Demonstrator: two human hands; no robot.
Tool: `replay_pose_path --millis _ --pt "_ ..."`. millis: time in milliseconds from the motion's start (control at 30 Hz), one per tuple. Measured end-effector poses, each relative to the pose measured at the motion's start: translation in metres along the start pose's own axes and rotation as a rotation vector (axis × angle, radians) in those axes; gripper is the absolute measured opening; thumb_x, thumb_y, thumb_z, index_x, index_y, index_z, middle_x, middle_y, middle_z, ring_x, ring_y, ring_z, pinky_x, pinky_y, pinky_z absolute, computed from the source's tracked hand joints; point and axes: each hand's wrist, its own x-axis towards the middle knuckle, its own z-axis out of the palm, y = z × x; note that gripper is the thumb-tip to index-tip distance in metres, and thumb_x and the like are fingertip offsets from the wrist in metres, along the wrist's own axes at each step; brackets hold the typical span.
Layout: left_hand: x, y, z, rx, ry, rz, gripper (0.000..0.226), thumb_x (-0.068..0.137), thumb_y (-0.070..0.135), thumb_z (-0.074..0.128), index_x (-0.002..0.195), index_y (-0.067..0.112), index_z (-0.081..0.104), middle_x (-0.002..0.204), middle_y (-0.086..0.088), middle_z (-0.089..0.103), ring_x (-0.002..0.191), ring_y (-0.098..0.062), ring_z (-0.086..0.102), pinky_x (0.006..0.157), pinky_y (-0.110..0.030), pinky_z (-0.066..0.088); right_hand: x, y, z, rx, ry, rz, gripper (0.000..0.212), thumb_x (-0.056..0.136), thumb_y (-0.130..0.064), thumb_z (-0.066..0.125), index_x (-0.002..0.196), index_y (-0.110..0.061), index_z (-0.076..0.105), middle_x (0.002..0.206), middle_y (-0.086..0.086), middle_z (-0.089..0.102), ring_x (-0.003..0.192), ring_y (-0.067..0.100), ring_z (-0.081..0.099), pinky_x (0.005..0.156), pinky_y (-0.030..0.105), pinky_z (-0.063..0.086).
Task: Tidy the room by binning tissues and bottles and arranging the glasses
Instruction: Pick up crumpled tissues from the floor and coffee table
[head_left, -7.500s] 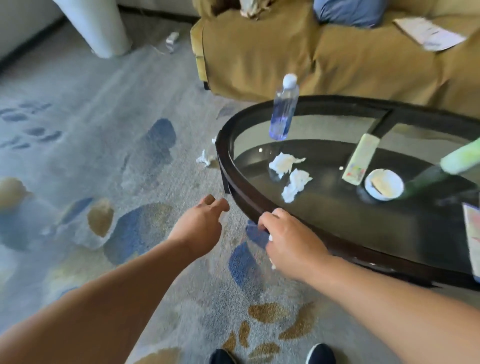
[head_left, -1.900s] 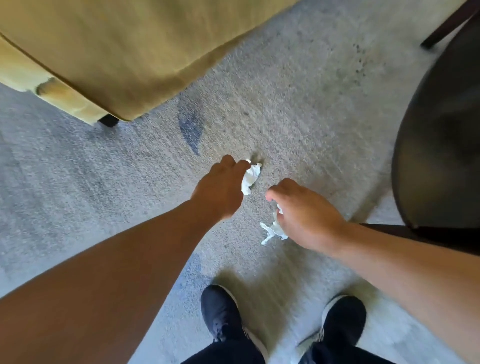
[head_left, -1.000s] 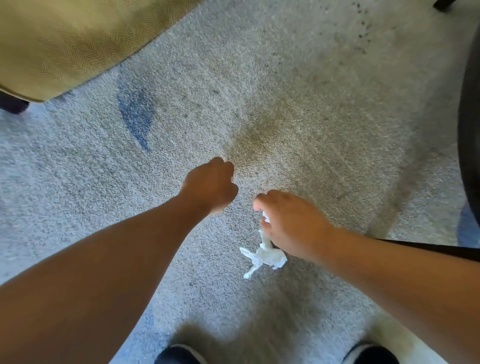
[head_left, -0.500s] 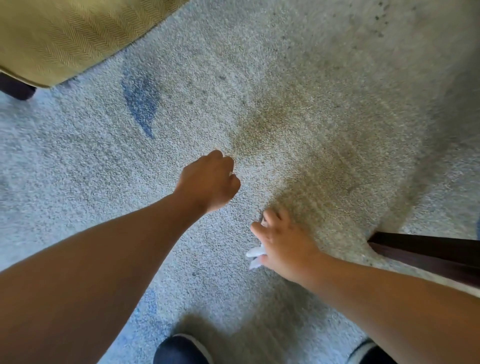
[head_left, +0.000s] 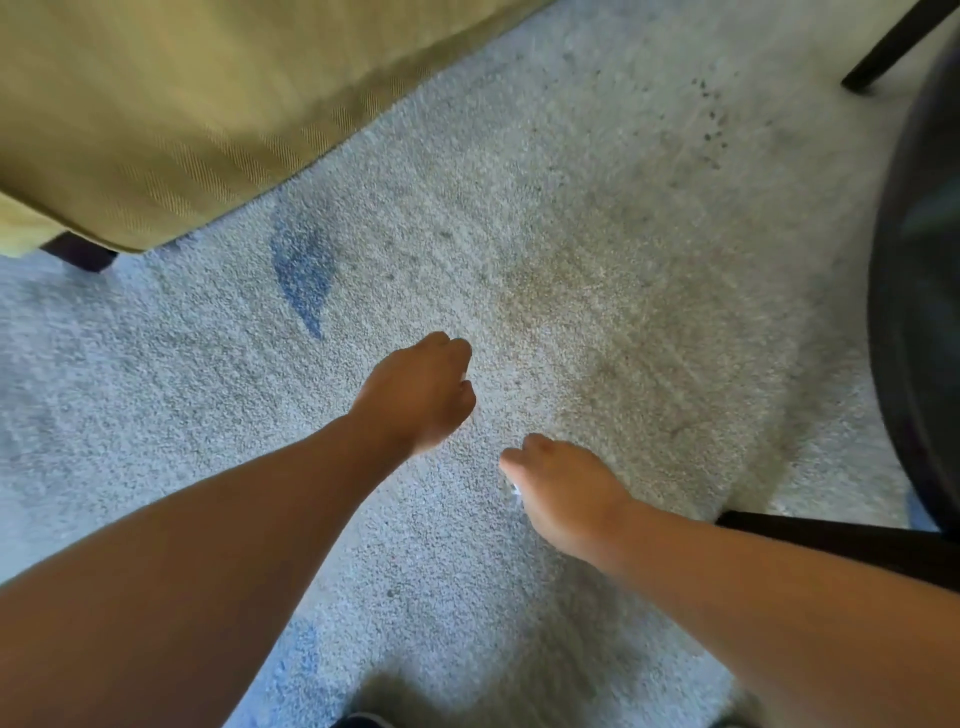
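While both arms are reaching down over the carpet (head_left: 597, 218), the white tissue that was dangling loose below the right hand (head_left: 563, 488) a second ago is now almost wholly bunched inside that fist, with only a small white scrap (head_left: 515, 488) peeking out at the thumb side. The left hand (head_left: 421, 389) is likewise staying curled into a closed fist; it was pinching a second tissue off the floor about two seconds back, and a faint pale fleck is showing between its fingers, so its grip is most likely wrapped around that wad (the tissue itself is hidden, so I cannot tell for certain). No loose tissue is lying on the visible stretch of carpet between the sofa (head_left: 182, 114) at the upper left and the dark worktop (head_left: 919, 291) along the right edge, which suggests the floor pick-up here is finishing. For the task, that means two tissues are probably in hand and waiting to be carried to a bin, which is not showing in this view; the bottles and glasses are also out of sight and are still needing attention.
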Motion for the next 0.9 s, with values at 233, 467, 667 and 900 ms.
replay_pose_path --millis 233,467,667,900 --pt "-0.025 0.031 -0.09 -0.02 -0.004 0.067 0.006 0.088 0.026 0.049 0.088 0.022 0.045 0.075 0.004 0.052 0.062 -0.02 0.05 0.052 -0.029 0.032 -0.034 -0.041 -0.099 0.124 0.094 0.081 0.014 0.081 -0.011 0.048 0.072 -0.018 0.04 0.069 -0.004 0.038 0.06 0.015 0.043 0.048 0.026 0.025" --pt "-0.056 0.102 -0.253 -0.037 -0.039 0.077 0.018 0.088 0.014 0.047 0.104 0.018 0.053 0.1 -0.006 0.058 0.082 -0.028 0.056 0.069 -0.035 0.045 -0.127 -0.102 -0.233 0.186 0.137 0.095 0.041 0.073 0.013 0.058 0.101 -0.014 0.044 0.095 0.004 0.035 0.086 0.021 0.04 0.061 0.03 0.037" --pt "-0.084 0.185 -0.405 -0.026 -0.036 0.156 0.012 0.087 0.013 0.048 0.096 0.017 0.055 0.096 -0.005 0.055 0.085 -0.028 0.055 0.07 -0.034 0.044 -0.224 -0.129 -0.371 0.15 0.294 0.16 0.036 0.077 0.009 0.051 0.105 -0.013 0.049 0.101 0.008 0.045 0.081 0.027 0.05 0.059 0.031 0.034" --pt "-0.135 0.265 -0.543 0.051 0.014 0.25 0.007 0.089 0.02 0.048 0.091 0.024 0.054 0.089 0.002 0.057 0.077 -0.016 0.052 0.061 -0.028 0.036 -0.34 -0.136 -0.514 0.115 0.426 0.239 0.023 0.082 0.002 0.052 0.086 -0.018 0.042 0.087 0.005 0.045 0.057 0.023 0.047 0.047 0.029 0.034"
